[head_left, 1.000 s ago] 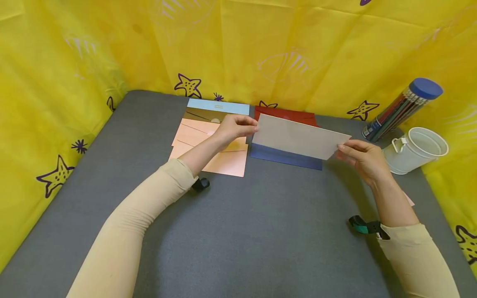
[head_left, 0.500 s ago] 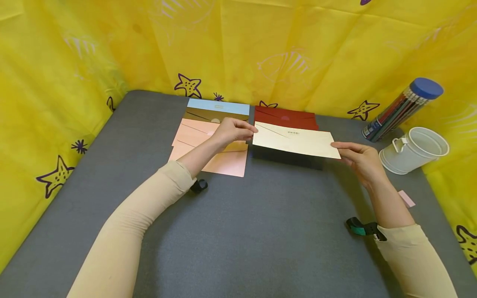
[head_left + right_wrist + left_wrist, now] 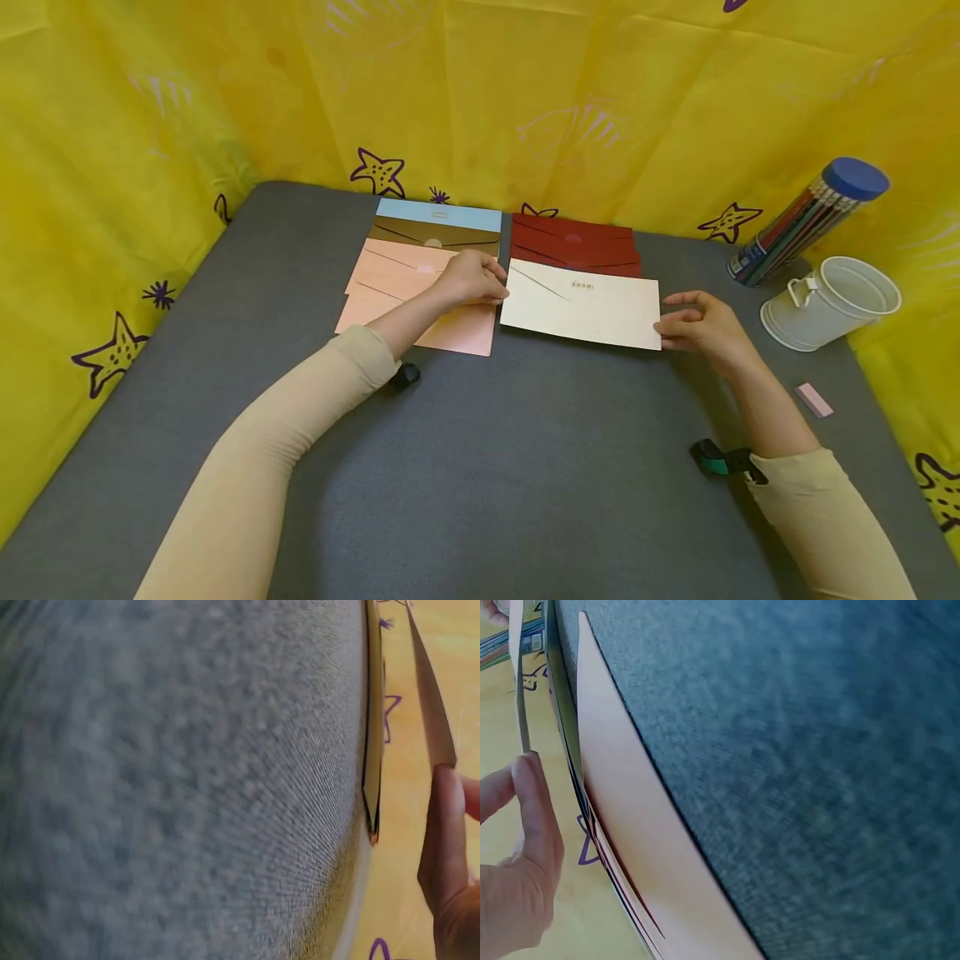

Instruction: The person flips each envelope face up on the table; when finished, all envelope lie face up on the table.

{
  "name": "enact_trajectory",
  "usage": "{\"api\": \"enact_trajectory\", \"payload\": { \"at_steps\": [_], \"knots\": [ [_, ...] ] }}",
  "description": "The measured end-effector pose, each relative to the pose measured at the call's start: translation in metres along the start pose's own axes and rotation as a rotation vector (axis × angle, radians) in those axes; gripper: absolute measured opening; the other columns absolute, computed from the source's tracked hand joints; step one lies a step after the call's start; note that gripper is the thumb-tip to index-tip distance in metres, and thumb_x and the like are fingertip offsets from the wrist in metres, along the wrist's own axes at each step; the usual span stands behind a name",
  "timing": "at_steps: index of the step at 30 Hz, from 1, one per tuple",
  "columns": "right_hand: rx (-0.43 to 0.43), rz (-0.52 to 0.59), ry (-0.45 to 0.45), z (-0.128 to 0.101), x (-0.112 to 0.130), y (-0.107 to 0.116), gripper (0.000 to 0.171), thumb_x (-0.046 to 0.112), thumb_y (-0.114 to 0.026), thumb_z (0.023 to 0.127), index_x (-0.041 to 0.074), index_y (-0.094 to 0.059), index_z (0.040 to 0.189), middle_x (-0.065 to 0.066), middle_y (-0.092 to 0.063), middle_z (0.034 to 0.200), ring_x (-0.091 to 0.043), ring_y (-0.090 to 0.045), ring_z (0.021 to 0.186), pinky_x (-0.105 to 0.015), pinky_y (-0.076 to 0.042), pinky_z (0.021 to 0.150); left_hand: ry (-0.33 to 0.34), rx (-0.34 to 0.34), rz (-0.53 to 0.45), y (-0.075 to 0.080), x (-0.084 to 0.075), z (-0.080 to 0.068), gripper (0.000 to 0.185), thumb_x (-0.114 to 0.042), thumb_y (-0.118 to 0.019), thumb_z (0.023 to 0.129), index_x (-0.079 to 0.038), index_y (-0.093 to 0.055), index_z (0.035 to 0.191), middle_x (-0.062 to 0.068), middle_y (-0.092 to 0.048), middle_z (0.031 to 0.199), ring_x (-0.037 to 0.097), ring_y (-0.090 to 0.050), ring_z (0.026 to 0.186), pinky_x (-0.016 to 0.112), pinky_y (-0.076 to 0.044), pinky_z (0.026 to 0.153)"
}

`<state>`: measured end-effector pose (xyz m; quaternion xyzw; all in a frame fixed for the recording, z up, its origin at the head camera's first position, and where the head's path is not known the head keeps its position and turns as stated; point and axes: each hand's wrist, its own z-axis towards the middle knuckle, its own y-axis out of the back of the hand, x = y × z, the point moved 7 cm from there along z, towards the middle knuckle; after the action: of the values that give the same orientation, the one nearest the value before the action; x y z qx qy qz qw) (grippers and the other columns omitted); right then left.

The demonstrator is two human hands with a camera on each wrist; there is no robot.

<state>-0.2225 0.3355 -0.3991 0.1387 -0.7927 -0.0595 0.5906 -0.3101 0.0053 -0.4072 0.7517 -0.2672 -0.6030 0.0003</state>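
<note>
A cream-white envelope (image 3: 581,304) with small print on its flap is held level between both hands. My left hand (image 3: 471,279) pinches its left edge, and in the left wrist view thumb and finger (image 3: 536,795) meet on that edge. On the opposite short side, my right hand (image 3: 701,329) pinches the lower right corner, also seen in the right wrist view with the envelope's edge (image 3: 433,705). The cream envelope lies over the front of red envelopes (image 3: 573,237) and covers what is beneath it. Under my left hand are pink envelopes (image 3: 457,333).
Behind the pink ones lie a brown envelope (image 3: 405,232) and a light-blue envelope (image 3: 465,217). At the right stand a white metal cup (image 3: 806,317) and a blue-lidded tube of pencils (image 3: 795,221). A pink eraser (image 3: 814,400) lies near the right table edge, and yellow cloth surrounds the table.
Both hands tilt the cream envelope flat, showing its flap side, and bring it lower and nearer. The dark blue envelope seen earlier is now covered. The eraser comes fully into sight.
</note>
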Motion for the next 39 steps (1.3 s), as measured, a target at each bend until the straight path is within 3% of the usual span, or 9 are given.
{"api": "enact_trajectory", "payload": {
  "at_steps": [4,10,18,25,30,35,39],
  "knots": [
    [0.047,-0.073,-0.071,0.003,-0.005,-0.006,0.068,0.006,-0.063,0.095,-0.007,-0.025,0.149,0.018,-0.067,0.080,0.002,-0.067,0.075,-0.018,-0.059,0.068,0.037,0.001,0.124,-0.003,0.000,0.001,0.025,-0.002,-0.079,0.078,0.005,-0.070,0.101,0.005,-0.065,0.077,0.004,-0.061,0.054,0.016,-0.055,0.056],
    [0.085,-0.146,-0.111,0.003,-0.008,-0.010,0.068,0.008,-0.062,0.095,-0.009,-0.024,0.150,0.019,-0.066,0.080,0.003,-0.067,0.078,-0.020,-0.060,0.072,0.034,0.015,0.257,-0.008,-0.001,-0.001,0.021,-0.003,-0.078,0.079,0.004,-0.071,0.097,0.009,-0.067,0.082,0.003,-0.061,0.050,0.016,-0.052,0.054],
    [0.108,-0.165,-0.142,0.002,-0.012,-0.012,0.069,0.006,-0.063,0.094,-0.009,-0.025,0.149,0.017,-0.064,0.081,0.002,-0.066,0.079,-0.022,-0.061,0.073,0.051,0.070,0.238,-0.013,0.003,-0.003,0.022,-0.001,-0.073,0.082,0.007,-0.071,0.102,0.009,-0.068,0.077,0.002,-0.061,0.049,0.015,-0.053,0.053],
    [0.131,-0.174,-0.151,0.006,-0.016,-0.012,0.062,0.006,-0.064,0.094,-0.013,-0.029,0.141,0.014,-0.064,0.083,0.000,-0.066,0.077,-0.023,-0.061,0.072,0.061,0.069,0.243,-0.010,0.004,-0.002,0.021,0.000,-0.070,0.082,0.005,-0.071,0.103,0.017,-0.070,0.096,0.003,-0.061,0.050,0.016,-0.054,0.054],
    [0.143,-0.176,-0.166,0.007,-0.019,-0.012,0.055,0.006,-0.064,0.094,-0.014,-0.033,0.135,0.013,-0.065,0.082,-0.001,-0.067,0.075,-0.023,-0.061,0.071,0.082,0.076,0.197,-0.007,0.005,-0.002,0.021,-0.001,-0.070,0.085,0.005,-0.069,0.105,0.015,-0.068,0.095,0.006,-0.066,0.054,0.018,-0.057,0.058],
    [0.145,-0.187,-0.178,0.007,-0.021,-0.013,0.054,0.008,-0.064,0.094,-0.014,-0.034,0.134,0.012,-0.065,0.083,-0.003,-0.067,0.074,-0.024,-0.061,0.072,0.030,0.053,0.226,0.000,-0.002,-0.006,0.019,-0.006,-0.069,0.086,0.001,-0.071,0.103,0.009,-0.069,0.088,0.005,-0.064,0.058,0.017,-0.054,0.060],
    [0.150,-0.213,-0.193,0.005,-0.021,-0.013,0.051,0.011,-0.063,0.095,-0.013,-0.036,0.132,0.011,-0.065,0.084,-0.005,-0.066,0.074,-0.026,-0.061,0.072,-0.022,0.036,0.169,0.007,-0.004,-0.008,0.023,-0.006,-0.067,0.086,0.003,-0.070,0.107,0.007,-0.067,0.087,0.007,-0.066,0.061,0.019,-0.056,0.061]
  ]
}}
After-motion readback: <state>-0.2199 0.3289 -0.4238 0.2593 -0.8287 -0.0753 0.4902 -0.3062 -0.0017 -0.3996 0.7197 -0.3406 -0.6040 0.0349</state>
